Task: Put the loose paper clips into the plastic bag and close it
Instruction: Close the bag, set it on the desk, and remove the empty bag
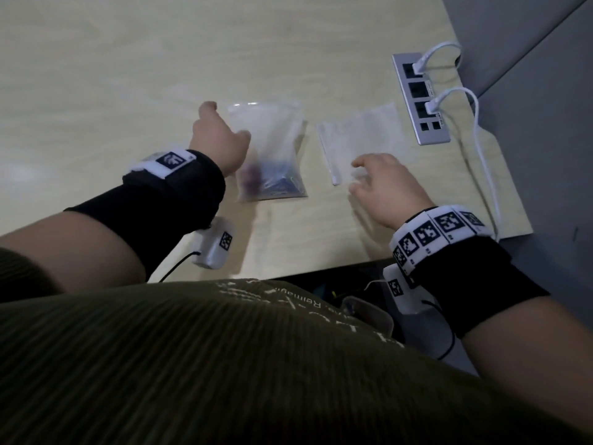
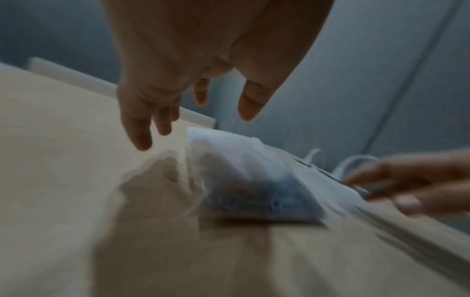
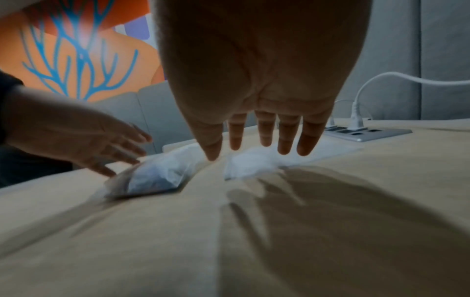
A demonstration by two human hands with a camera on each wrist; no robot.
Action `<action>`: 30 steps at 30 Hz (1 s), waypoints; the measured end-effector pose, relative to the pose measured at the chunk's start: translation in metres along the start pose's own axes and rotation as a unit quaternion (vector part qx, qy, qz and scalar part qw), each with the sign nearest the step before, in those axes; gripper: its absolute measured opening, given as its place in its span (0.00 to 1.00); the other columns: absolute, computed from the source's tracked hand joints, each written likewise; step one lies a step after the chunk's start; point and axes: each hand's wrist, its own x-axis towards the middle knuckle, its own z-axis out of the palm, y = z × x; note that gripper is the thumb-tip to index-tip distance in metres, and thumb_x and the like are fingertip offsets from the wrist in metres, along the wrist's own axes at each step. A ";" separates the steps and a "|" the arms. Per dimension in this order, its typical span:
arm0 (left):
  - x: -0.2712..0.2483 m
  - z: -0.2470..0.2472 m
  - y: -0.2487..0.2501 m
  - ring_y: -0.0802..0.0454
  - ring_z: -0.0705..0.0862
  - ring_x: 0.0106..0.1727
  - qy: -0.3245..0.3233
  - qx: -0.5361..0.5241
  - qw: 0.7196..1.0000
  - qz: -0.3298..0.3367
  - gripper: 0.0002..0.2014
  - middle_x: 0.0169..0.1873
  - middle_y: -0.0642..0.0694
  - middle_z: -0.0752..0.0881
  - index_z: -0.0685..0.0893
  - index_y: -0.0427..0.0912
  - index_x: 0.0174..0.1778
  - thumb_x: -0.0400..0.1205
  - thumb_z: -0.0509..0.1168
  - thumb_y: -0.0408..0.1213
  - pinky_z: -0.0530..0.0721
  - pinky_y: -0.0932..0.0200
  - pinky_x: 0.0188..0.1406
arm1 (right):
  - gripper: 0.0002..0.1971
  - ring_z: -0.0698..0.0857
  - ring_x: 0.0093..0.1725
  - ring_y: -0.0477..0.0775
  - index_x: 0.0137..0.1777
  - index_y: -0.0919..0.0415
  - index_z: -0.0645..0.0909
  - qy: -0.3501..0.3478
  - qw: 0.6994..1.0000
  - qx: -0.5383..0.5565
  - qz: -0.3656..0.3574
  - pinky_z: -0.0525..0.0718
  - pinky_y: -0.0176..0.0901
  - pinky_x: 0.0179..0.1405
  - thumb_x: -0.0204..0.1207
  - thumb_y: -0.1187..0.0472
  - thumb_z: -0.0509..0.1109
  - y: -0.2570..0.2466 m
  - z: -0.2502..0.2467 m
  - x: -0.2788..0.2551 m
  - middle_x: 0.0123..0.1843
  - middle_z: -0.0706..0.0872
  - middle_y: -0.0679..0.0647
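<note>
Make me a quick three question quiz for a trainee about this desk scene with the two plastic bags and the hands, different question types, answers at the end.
1. True or false: the left hand holds the filled bag lifted clear of the table.
2. Multiple choice: the flat, empty-looking bag lies (A) left of the filled bag, (B) between the filled bag and the power strip, (C) on the person's lap.
3. Fill in: the number of white cables plugged into the power strip is ___.

Key: 1. False, the bag rests on the table and the hand's fingers are loose beside it. 2. B. 3. Two.
</note>
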 end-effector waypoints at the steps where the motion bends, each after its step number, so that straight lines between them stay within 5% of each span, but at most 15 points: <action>1: -0.008 0.002 -0.002 0.37 0.77 0.67 0.000 0.029 0.999 0.028 0.30 0.73 0.35 0.70 0.63 0.42 0.77 0.80 0.63 0.41 0.73 0.54 0.61 | 0.24 0.68 0.78 0.60 0.76 0.48 0.69 -0.030 0.999 -0.003 -0.010 0.69 0.56 0.76 0.80 0.53 0.64 0.000 0.003 0.000 0.81 0.65 0.53; 4: -0.036 0.016 -0.011 0.36 0.75 0.67 -0.027 0.126 0.974 0.187 0.22 0.70 0.37 0.71 0.75 0.46 0.68 0.77 0.65 0.42 0.75 0.45 0.68 | 0.28 0.56 0.83 0.62 0.79 0.38 0.62 -0.106 0.993 -0.039 -0.024 0.61 0.60 0.81 0.79 0.46 0.63 0.002 0.012 0.000 0.87 0.52 0.48; 6: -0.051 0.028 -0.019 0.37 0.73 0.69 -0.084 0.224 0.934 0.265 0.22 0.70 0.40 0.72 0.76 0.50 0.68 0.77 0.64 0.48 0.74 0.40 0.68 | 0.29 0.58 0.82 0.63 0.80 0.39 0.61 -0.103 0.990 -0.093 -0.038 0.64 0.60 0.79 0.79 0.44 0.62 0.005 0.020 -0.002 0.86 0.56 0.49; 10: -0.054 0.044 -0.031 0.41 0.54 0.84 -0.174 0.335 0.884 0.275 0.36 0.84 0.42 0.53 0.55 0.50 0.82 0.80 0.59 0.57 0.59 0.36 0.79 | 0.19 0.73 0.67 0.64 0.70 0.54 0.74 0.009 0.996 -0.086 -0.034 0.77 0.55 0.64 0.79 0.54 0.63 0.013 0.032 -0.012 0.69 0.76 0.56; 15: -0.042 0.047 -0.026 0.41 0.43 0.85 -0.201 0.398 0.850 0.281 0.44 0.85 0.42 0.40 0.42 0.49 0.84 0.79 0.56 0.65 0.54 0.38 0.81 | 0.07 0.77 0.56 0.63 0.54 0.61 0.81 0.086 0.996 -0.034 -0.007 0.76 0.51 0.52 0.78 0.62 0.66 0.032 0.050 -0.042 0.53 0.81 0.60; 20: -0.036 0.056 -0.013 0.41 0.43 0.85 -0.201 0.408 0.847 0.276 0.45 0.85 0.42 0.41 0.43 0.50 0.84 0.78 0.57 0.66 0.54 0.35 0.81 | 0.05 0.79 0.53 0.58 0.51 0.57 0.81 0.115 0.992 0.036 0.039 0.79 0.49 0.50 0.78 0.61 0.66 0.053 0.059 -0.083 0.49 0.81 0.54; 25: -0.056 0.074 0.013 0.38 0.48 0.85 -0.121 0.358 0.880 0.288 0.37 0.84 0.40 0.49 0.57 0.53 0.81 0.77 0.61 0.60 0.51 0.30 0.79 | 0.05 0.79 0.48 0.52 0.50 0.53 0.81 0.144 0.980 0.094 0.103 0.79 0.46 0.43 0.83 0.58 0.63 0.074 0.073 -0.127 0.46 0.78 0.48; 30: -0.098 0.109 0.026 0.38 0.48 0.85 -0.193 0.360 0.820 0.400 0.37 0.85 0.41 0.46 0.55 0.55 0.82 0.79 0.61 0.58 0.55 0.29 0.78 | 0.05 0.80 0.46 0.54 0.48 0.53 0.79 0.177 0.961 0.103 0.187 0.78 0.48 0.39 0.83 0.59 0.62 0.098 0.099 -0.169 0.47 0.78 0.50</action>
